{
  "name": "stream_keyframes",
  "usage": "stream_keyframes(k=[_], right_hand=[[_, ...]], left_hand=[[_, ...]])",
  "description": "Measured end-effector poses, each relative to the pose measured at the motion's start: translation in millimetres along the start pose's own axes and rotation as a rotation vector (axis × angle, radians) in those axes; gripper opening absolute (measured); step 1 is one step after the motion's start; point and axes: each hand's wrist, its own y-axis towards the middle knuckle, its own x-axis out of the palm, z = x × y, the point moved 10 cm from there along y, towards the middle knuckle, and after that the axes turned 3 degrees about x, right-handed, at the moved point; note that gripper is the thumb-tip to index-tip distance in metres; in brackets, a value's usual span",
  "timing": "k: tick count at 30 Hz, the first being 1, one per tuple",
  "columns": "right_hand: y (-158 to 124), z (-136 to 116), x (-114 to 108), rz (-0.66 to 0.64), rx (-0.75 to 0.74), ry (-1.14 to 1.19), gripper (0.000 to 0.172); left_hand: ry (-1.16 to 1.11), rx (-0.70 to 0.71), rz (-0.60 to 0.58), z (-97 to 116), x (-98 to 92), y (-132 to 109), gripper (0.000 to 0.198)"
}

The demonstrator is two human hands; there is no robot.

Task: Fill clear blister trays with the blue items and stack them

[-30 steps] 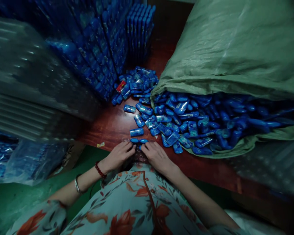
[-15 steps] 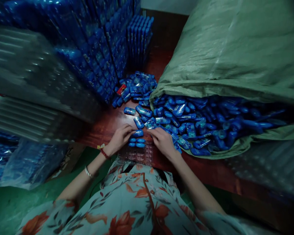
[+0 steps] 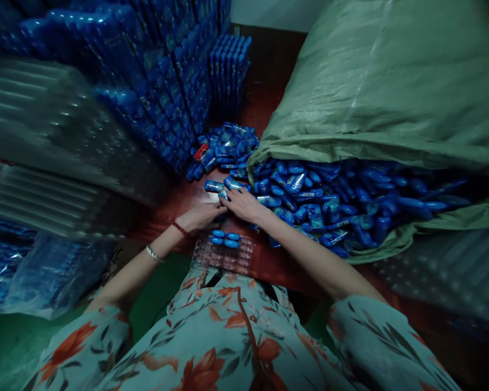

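In the head view, the person's right hand [image 3: 244, 206] is above the loose blue packs [image 3: 214, 185] on the red-brown table [image 3: 158, 221], its fingertips at one pack. The left hand [image 3: 204, 215] is just beside, fingertips near those of the right. Whether either hand is closed on a pack, one cannot tell, because the fingers cover it. Nearer to the body, a clear tray [image 3: 240, 259] lies at the table edge; four blue packs [image 3: 231, 244] stand at its far end. A green sack [image 3: 383, 92] lies open on the right, with packs in its mouth.
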Motion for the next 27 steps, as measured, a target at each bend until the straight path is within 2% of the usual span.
stream_keyframes(k=[3,6,9,12,14,16,17,19,22,24,27], right_hand=[[2,-7,6,0.035,-0.017,-0.009,0.032],[4,-5,7,0.086,0.039,0.03,0.03],[-9,3,-7,0.191,0.153,0.135,0.033],[-48,12,-30,0.36,0.308,0.417,0.032],[-89,18,-41,0.513,0.47,0.687,0.027],[-133,18,-36,0.617,0.677,0.937,0.021],[-151,13,-27,0.629,0.772,1.057,0.02],[-170,-8,-2,0.552,0.887,1.271,0.018],[-173,-39,18,0.447,0.875,1.34,0.019],[-167,-49,13,0.462,0.789,1.19,0.02],[-152,-60,-4,0.497,0.577,0.903,0.026]], left_hand=[[-0.052,-0.144,0.186,-23,-23.7,-38,0.029],[-0.18,-0.311,0.391,-36,-39.8,-87,0.033],[-0.286,-0.416,0.524,-23,-41.4,-132,0.033],[-0.341,-0.398,0.648,11,-37.3,-158,0.02],[-0.365,-0.33,0.712,34,-30.0,-161,0.016],[-0.376,-0.266,0.722,50,-16.5,-156,0.019],[-0.375,-0.245,0.71,53,-8.5,-152,0.022],[-0.353,-0.215,0.663,54,6.9,-142,0.028],[-0.276,-0.107,0.593,56,15.8,-129,0.035],[-0.2,-0.013,0.535,62,13.5,-122,0.037],[-0.054,0.069,0.481,74,2.7,-117,0.035]])
